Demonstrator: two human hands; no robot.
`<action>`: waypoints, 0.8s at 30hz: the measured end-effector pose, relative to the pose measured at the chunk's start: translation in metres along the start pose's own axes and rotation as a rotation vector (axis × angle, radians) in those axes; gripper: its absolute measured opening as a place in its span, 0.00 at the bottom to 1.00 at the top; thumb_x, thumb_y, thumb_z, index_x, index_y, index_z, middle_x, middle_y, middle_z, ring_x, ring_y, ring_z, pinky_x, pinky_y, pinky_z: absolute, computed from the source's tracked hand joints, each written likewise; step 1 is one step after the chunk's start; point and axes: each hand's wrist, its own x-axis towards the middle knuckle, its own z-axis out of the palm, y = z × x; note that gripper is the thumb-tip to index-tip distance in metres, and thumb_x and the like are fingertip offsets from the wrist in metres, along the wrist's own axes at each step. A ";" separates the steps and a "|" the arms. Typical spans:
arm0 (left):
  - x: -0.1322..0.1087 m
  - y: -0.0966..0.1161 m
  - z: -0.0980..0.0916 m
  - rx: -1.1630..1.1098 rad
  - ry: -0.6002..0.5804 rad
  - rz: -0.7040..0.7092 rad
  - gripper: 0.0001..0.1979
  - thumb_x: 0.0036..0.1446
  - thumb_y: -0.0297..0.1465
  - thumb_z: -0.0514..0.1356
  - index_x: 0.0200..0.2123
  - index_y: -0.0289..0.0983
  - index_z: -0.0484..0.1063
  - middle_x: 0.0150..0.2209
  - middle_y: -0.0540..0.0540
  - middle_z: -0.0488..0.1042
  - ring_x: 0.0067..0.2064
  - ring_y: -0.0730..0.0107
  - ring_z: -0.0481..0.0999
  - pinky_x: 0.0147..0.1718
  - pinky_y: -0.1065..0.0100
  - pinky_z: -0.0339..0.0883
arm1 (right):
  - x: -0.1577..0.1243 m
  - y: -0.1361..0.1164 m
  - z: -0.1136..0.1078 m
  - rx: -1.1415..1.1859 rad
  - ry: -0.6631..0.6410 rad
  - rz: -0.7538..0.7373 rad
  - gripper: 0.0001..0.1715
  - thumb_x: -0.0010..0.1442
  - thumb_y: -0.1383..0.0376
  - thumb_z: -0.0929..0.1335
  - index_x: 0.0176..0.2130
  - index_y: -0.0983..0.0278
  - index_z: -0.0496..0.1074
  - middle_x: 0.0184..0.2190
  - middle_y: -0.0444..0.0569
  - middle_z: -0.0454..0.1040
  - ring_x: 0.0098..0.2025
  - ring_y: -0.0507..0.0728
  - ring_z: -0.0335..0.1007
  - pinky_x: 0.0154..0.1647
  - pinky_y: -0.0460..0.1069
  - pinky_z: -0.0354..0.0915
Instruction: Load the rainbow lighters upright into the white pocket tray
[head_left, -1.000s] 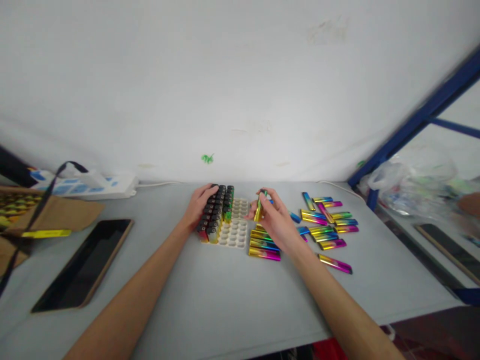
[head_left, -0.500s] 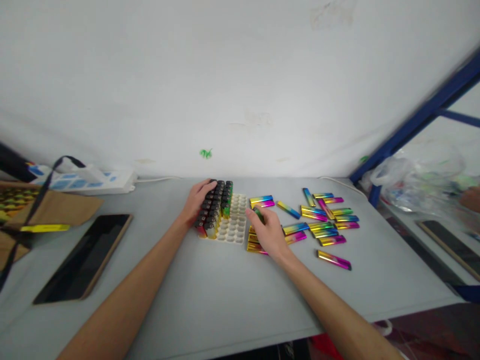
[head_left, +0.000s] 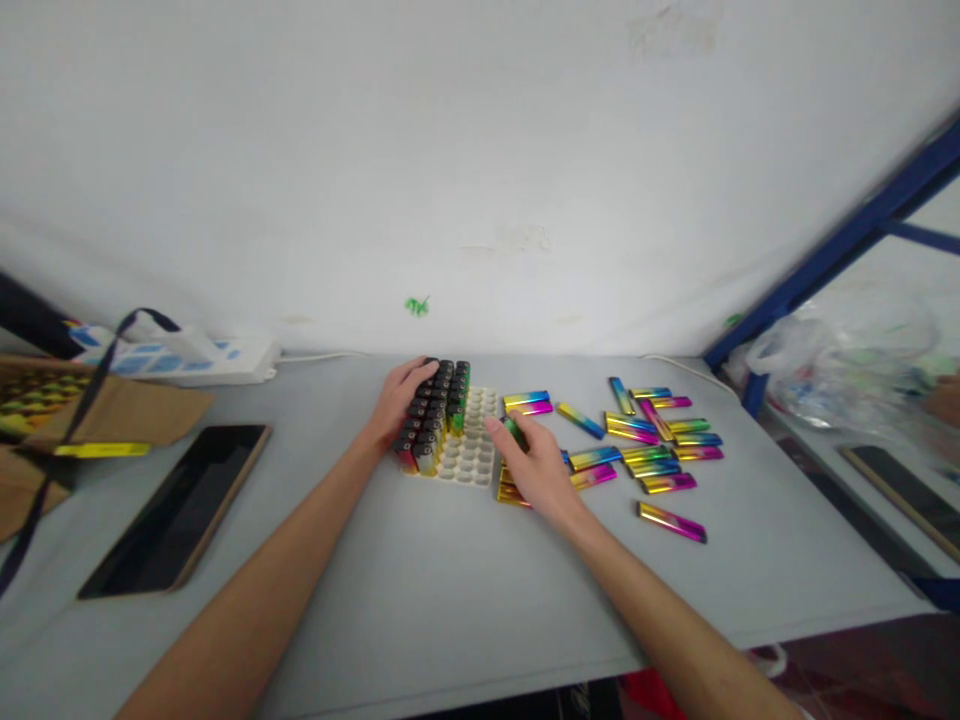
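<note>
A white tray (head_left: 470, 470) with round pockets lies in the middle of the table, its left part filled with upright rows of black-topped lighters (head_left: 427, 425). My left hand (head_left: 394, 402) is curled around the left side of these rows, thumb over the far tops. Just right of the tray, my right hand (head_left: 536, 460) is closed on a green lighter (head_left: 514, 432), mostly covered by the fingers. Beneath this hand lie gold lighters (head_left: 512, 495), partly hidden. More shiny gradient-coloured lighters (head_left: 649, 455) lie scattered to the right.
On the left are a dark phone (head_left: 176, 510), an opened cardboard box (head_left: 120, 410) and a white power strip (head_left: 202, 365). A wall (head_left: 480, 180) closes off the back. Blue metal framing (head_left: 817, 280) and clear plastic bags (head_left: 847, 350) stand at the right.
My right hand, with the green lighter, has shifted slightly left toward the tray. My left hand keeps its place on the rows. The whole view has drifted a little.
</note>
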 end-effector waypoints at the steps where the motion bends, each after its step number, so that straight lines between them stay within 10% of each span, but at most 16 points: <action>1: 0.000 0.001 0.000 0.001 0.002 0.003 0.19 0.53 0.49 0.66 0.27 0.40 0.70 0.27 0.51 0.70 0.33 0.65 0.67 0.34 0.66 0.62 | 0.000 0.000 -0.001 0.007 -0.013 -0.007 0.27 0.70 0.43 0.66 0.30 0.59 0.63 0.24 0.38 0.63 0.29 0.53 0.59 0.33 0.48 0.55; 8: 0.000 0.000 0.001 -0.001 0.046 0.005 0.19 0.52 0.49 0.67 0.27 0.39 0.74 0.30 0.49 0.75 0.37 0.62 0.72 0.38 0.65 0.65 | -0.001 -0.008 -0.007 -0.166 -0.010 -0.260 0.20 0.74 0.48 0.65 0.37 0.59 0.72 0.37 0.50 0.75 0.43 0.60 0.70 0.47 0.52 0.65; 13: 0.001 -0.006 0.001 -0.008 0.090 -0.036 0.20 0.51 0.50 0.68 0.31 0.38 0.77 0.32 0.47 0.79 0.41 0.56 0.76 0.39 0.64 0.69 | -0.001 -0.013 -0.003 -0.287 0.023 -0.239 0.28 0.75 0.46 0.63 0.28 0.58 0.64 0.24 0.44 0.67 0.29 0.56 0.64 0.34 0.50 0.61; 24: 0.002 -0.004 0.001 -0.021 0.084 -0.048 0.19 0.50 0.48 0.68 0.30 0.37 0.76 0.33 0.47 0.79 0.42 0.58 0.76 0.43 0.64 0.69 | 0.006 -0.001 0.015 -0.529 -0.121 -0.368 0.13 0.78 0.60 0.64 0.41 0.61 0.73 0.36 0.51 0.80 0.38 0.60 0.76 0.42 0.51 0.67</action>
